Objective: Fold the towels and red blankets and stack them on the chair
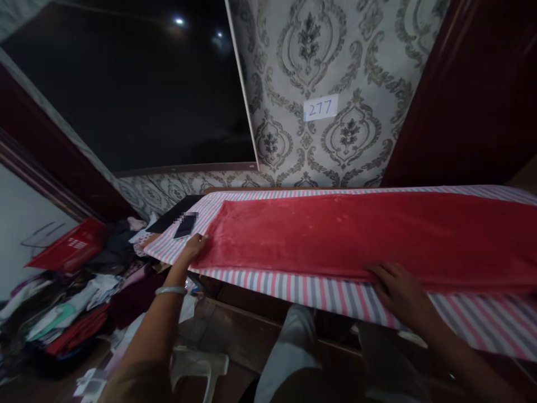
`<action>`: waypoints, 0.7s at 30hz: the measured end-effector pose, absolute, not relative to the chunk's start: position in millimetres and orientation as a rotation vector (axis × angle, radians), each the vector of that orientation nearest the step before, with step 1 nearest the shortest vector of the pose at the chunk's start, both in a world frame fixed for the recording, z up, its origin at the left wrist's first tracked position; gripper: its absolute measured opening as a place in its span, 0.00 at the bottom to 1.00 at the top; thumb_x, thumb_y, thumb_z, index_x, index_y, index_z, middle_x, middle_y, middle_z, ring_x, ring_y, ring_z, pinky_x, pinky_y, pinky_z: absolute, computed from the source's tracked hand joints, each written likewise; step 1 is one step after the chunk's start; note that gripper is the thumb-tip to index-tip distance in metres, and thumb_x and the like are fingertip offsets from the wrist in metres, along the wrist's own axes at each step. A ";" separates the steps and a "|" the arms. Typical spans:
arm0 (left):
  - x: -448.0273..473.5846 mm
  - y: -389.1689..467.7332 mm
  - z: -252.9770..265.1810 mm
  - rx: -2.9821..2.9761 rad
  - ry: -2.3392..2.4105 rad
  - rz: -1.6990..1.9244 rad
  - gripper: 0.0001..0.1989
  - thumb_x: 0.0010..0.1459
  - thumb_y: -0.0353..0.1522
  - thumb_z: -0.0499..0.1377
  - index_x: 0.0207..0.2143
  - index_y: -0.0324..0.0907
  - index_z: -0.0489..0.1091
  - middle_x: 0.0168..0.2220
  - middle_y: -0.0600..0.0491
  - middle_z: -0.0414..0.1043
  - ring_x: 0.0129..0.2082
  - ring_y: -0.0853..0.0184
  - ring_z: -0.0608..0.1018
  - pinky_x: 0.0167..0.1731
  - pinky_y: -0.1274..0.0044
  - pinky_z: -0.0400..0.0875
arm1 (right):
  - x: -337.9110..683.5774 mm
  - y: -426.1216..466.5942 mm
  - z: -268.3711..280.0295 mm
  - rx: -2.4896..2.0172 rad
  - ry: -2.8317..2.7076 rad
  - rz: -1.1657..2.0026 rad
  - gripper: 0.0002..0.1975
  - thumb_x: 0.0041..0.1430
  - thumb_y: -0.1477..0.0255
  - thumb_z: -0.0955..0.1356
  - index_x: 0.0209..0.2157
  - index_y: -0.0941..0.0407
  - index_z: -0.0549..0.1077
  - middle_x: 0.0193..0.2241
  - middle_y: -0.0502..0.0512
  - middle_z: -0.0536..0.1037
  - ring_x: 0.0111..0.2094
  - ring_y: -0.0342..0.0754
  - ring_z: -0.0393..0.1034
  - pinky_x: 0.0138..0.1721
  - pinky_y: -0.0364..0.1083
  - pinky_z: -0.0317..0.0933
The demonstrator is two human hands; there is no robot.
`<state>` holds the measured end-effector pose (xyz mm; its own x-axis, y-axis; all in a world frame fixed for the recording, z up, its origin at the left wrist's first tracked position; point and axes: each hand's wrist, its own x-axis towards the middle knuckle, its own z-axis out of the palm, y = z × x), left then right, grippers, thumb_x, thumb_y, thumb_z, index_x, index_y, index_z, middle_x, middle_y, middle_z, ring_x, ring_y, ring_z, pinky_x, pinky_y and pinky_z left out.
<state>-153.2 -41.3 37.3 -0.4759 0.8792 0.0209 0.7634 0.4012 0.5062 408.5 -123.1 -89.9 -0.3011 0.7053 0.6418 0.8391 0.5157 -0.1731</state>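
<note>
A long red cloth (pixel 293 235) with a soft, plush-looking surface lies folded into a wide strip over a striped cover (pixel 268 282). At its left end, my left hand (pixel 195 247) is closed on the cloth's near corner, with a bracelet on that wrist. Farther right, my right hand (pixel 396 288) has its bent fingers over the cloth's near edge and seems to pinch it; the thumb is mostly hidden. Just beyond my left hand, a dark phone (pixel 185 225) rests on the striped cover.
A large television screen (pixel 138 84) and a paper marked 277 (pixel 320 107) are on the patterned wall behind. Heaped clothes (pixel 84 308) and a red basket (pixel 69 246) lie on the left. A white plastic stool (pixel 199 361) stands below, near my legs (pixel 289 358).
</note>
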 end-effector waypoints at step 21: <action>-123.3 61.8 60.8 1.340 2.055 0.928 0.28 0.57 0.37 0.63 0.59 0.40 0.64 0.28 0.54 0.74 0.25 0.65 0.76 0.28 0.75 0.73 | 413.3 -118.7 -96.4 -1.206 -2.042 -0.523 0.13 0.64 0.72 0.62 0.45 0.56 0.75 0.38 0.59 0.79 0.37 0.53 0.74 0.37 0.51 0.68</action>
